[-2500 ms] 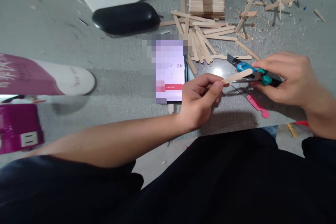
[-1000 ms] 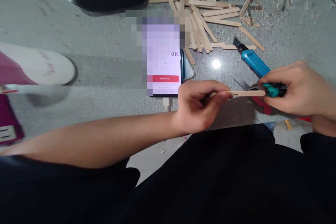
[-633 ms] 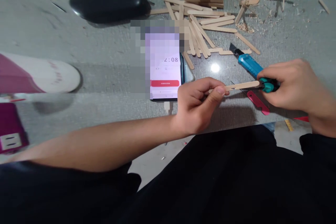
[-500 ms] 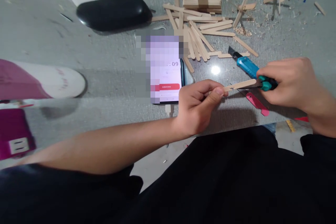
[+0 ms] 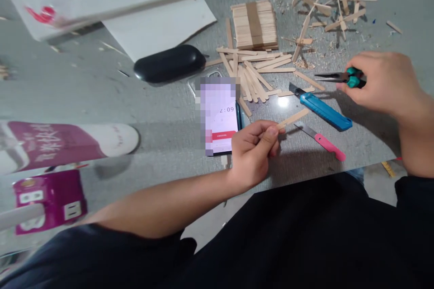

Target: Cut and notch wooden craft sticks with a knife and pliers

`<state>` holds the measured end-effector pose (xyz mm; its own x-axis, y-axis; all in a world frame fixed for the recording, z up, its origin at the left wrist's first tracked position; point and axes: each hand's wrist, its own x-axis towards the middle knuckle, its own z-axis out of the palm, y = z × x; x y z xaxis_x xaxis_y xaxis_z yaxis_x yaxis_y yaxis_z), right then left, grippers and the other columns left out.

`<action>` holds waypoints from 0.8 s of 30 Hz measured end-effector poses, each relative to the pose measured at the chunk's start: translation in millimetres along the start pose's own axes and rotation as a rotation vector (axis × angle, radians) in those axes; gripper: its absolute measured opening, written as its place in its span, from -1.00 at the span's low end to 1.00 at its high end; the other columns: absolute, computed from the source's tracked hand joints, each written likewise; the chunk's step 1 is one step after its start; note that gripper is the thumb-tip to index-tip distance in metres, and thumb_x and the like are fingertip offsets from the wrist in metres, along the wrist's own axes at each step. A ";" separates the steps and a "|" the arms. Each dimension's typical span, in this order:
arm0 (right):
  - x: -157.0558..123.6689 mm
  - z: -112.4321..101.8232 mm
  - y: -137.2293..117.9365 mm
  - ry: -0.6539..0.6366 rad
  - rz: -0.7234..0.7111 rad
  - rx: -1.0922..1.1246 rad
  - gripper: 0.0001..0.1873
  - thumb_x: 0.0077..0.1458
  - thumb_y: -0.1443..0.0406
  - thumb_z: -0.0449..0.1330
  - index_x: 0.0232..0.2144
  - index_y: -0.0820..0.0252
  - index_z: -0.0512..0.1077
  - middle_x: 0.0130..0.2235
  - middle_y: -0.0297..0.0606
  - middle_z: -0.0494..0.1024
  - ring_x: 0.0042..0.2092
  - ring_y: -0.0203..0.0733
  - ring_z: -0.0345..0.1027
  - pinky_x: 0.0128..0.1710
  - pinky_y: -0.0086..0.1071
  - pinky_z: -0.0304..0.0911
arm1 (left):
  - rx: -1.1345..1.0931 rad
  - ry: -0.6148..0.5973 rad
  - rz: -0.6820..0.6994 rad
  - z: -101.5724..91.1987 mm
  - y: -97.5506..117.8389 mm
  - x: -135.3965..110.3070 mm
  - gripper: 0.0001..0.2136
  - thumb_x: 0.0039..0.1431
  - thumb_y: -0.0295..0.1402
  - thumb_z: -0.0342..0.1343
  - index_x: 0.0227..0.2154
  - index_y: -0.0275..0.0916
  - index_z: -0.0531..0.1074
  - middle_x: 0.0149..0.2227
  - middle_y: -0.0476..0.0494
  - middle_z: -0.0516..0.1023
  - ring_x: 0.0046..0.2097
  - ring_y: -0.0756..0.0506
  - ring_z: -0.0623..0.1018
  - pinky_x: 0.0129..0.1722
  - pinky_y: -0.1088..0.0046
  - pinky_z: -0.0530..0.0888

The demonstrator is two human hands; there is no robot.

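Observation:
Between the thumb and fingers of my left hand (image 5: 256, 151) is a wooden craft stick (image 5: 295, 118), its free end pointing up and right. My right hand (image 5: 383, 83) is closed around the green-and-black handles of needle-nose pliers (image 5: 334, 77). The jaws point left, apart from the stick and above the table. Below them lies a blue utility knife (image 5: 327, 110) with its blade out. A small pink folding knife (image 5: 320, 140) rests open near the table edge, just right of the held stick.
Loose craft sticks (image 5: 254, 79) lie beyond my left hand, below a banded bundle of sticks (image 5: 254, 25). Joined stick pieces (image 5: 328, 2) spread at upper right. A phone (image 5: 222, 119), black case (image 5: 169, 64), white-and-pink bottle (image 5: 71, 144) and purple power strip (image 5: 50, 201) occupy the left side.
My right hand has moved the pliers up and away from the craft stick. The stick stays in my left hand. The camera view has shifted, showing more of the table's far side.

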<state>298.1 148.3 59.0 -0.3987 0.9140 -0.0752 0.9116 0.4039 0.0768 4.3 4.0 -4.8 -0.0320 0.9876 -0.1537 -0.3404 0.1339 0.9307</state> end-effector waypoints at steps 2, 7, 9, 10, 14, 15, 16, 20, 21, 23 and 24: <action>-1.1 1.0 9.4 -0.135 -0.077 -0.061 -0.70 0.37 0.02 0.32 -0.11 0.10 0.56 0.01 0.04 0.74 0.03 0.29 0.62 -0.08 -0.02 0.30 | -0.001 0.007 -0.005 -1.4 -1.1 2.0 -0.62 0.36 0.02 0.56 -0.32 -0.22 0.76 -0.68 0.08 0.40 -0.63 0.09 0.30 -0.60 0.56 0.28; -8.7 19.1 33.5 -0.110 -0.191 -0.038 -0.57 0.33 -0.10 0.42 -0.11 0.09 0.50 0.02 0.11 0.67 -0.05 0.25 0.56 -0.05 0.05 0.35 | -0.006 0.004 0.000 -5.0 -3.3 3.4 -0.61 0.35 0.04 0.57 -0.31 -0.21 0.77 -0.66 0.05 0.44 -0.63 0.09 0.34 -0.61 0.57 0.30; -10.5 26.3 38.2 -0.067 -0.218 -0.021 -0.53 0.35 -0.15 0.41 -0.11 0.09 0.49 0.00 0.08 0.66 -0.06 0.24 0.55 -0.05 0.05 0.36 | -0.008 0.016 -0.012 -6.0 -4.5 2.8 -0.63 0.36 0.03 0.57 -0.31 -0.20 0.77 -0.67 0.06 0.44 -0.63 0.09 0.34 -0.60 0.56 0.33; -10.9 28.6 39.3 -0.062 -0.225 -0.019 -0.51 0.35 -0.17 0.40 -0.11 0.09 0.50 0.01 0.08 0.66 -0.04 0.25 0.55 -0.03 0.06 0.38 | -0.007 0.020 -0.016 -6.4 -5.1 2.6 -0.63 0.36 0.02 0.57 -0.31 -0.20 0.77 -0.67 0.06 0.43 -0.63 0.08 0.35 -0.60 0.56 0.34; -11.3 30.0 37.7 -0.064 -0.181 0.023 -0.49 0.30 -0.16 0.45 -0.09 0.11 0.54 0.06 0.13 0.67 0.12 0.42 0.54 0.07 0.18 0.42 | 0.004 0.008 -0.017 -7.1 -7.4 2.2 -0.63 0.36 0.02 0.56 -0.31 -0.21 0.77 -0.68 0.06 0.43 -0.63 0.07 0.36 -0.61 0.56 0.36; -10.9 28.8 35.3 -0.060 -0.172 0.039 -0.50 0.29 -0.15 0.46 -0.10 0.11 0.55 0.06 0.13 0.67 0.15 0.45 0.53 0.08 0.20 0.42 | 0.002 0.006 -0.017 -6.7 -7.6 2.2 -0.63 0.35 0.02 0.56 -0.31 -0.21 0.77 -0.68 0.06 0.43 -0.63 0.07 0.36 -0.61 0.56 0.36; -10.0 27.3 31.6 -0.049 -0.169 0.059 -0.52 0.29 -0.14 0.47 -0.11 0.10 0.56 0.06 0.12 0.68 0.17 0.46 0.52 0.10 0.22 0.42 | -0.004 0.007 -0.012 -6.1 -7.7 2.3 -0.63 0.35 0.02 0.57 -0.31 -0.21 0.77 -0.68 0.06 0.43 -0.64 0.07 0.36 -0.61 0.57 0.36; -0.1 22.6 0.0 0.077 -0.163 0.247 -0.74 0.49 0.02 0.29 -0.02 0.00 0.64 0.10 0.00 0.74 0.20 0.31 0.54 0.19 0.19 0.41 | -0.043 -0.004 0.005 -2.2 -7.1 3.0 -0.62 0.31 0.03 0.60 -0.33 -0.21 0.78 -0.68 0.06 0.44 -0.63 0.09 0.36 -0.61 0.59 0.37; 4.0 23.0 -10.6 0.106 -0.146 0.308 -0.76 0.54 0.09 0.22 -0.02 0.00 0.66 0.09 -0.01 0.74 0.18 0.26 0.57 0.19 0.14 0.42 | -0.048 -0.010 0.010 -1.5 -7.0 3.1 -0.62 0.31 0.03 0.61 -0.33 -0.21 0.78 -0.67 0.06 0.44 -0.63 0.09 0.36 -0.60 0.59 0.37; 13.1 26.4 -30.0 0.092 -0.134 0.345 -0.75 0.52 0.13 0.23 -0.06 0.07 0.68 0.06 0.01 0.75 0.13 0.23 0.60 0.15 0.10 0.41 | -0.047 -0.013 0.019 -0.7 -7.5 3.2 -0.62 0.31 0.03 0.61 -0.32 -0.21 0.77 -0.67 0.07 0.43 -0.63 0.09 0.36 -0.60 0.59 0.38; 17.5 29.0 -37.4 0.065 -0.130 0.327 -0.75 0.50 0.13 0.24 -0.06 0.09 0.70 0.07 0.03 0.76 0.13 0.24 0.60 0.14 0.10 0.39 | -0.042 -0.015 0.024 -0.6 -8.0 3.1 -0.61 0.31 0.04 0.60 -0.32 -0.21 0.77 -0.67 0.07 0.43 -0.63 0.09 0.36 -0.60 0.58 0.38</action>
<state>259.9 148.1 26.0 -0.5091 0.8607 0.0006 0.8328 0.4928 -0.2523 6.4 5.9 -13.0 -0.0263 0.9917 -0.1260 -0.3784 0.1068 0.9194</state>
